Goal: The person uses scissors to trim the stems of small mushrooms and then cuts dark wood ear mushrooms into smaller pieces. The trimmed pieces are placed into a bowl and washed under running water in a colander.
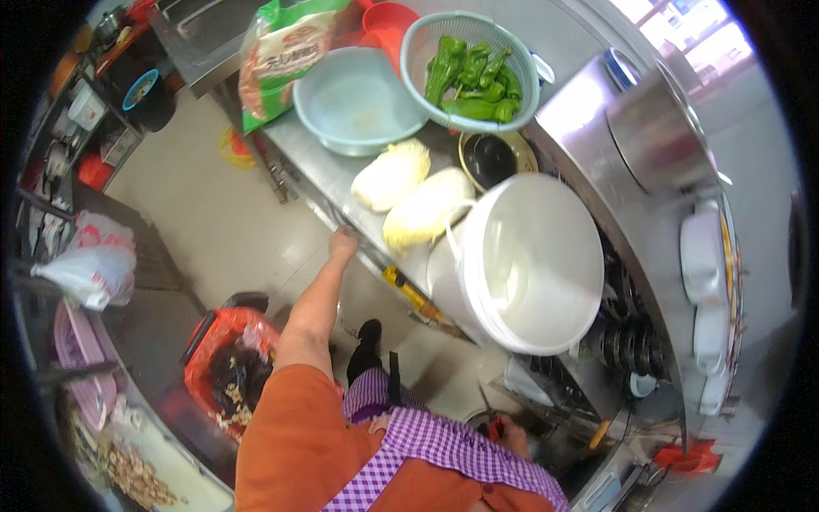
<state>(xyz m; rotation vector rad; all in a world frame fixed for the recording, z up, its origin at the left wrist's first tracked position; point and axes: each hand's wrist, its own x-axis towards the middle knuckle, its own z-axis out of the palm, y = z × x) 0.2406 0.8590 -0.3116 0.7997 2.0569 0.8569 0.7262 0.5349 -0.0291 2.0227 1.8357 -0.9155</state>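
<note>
My left hand (343, 244) is at the front edge of a stainless-steel table (307, 173), its fingers curled; whether it grips the edge is hard to tell. Low by my apron, my right hand (512, 436) holds a red-handled tool (496, 429) with a thin blade-like part pointing up, possibly a knife. Two pale napa cabbages (393, 176) lie side by side on the table, beyond my left hand. Right of them stands a large white plastic bucket (540, 262), with no lid on it. A yellow tool (409, 291) shows along the table's edge.
Green peppers (473, 70) fill a light-blue colander (416, 61) behind a bowl (528, 150) of something dark. Left of it are a blue basin (358, 96) and a green-printed bag (281, 64). A red-lined waste bin (205, 384) stands on the floor. A steel pot (665, 128) is at right.
</note>
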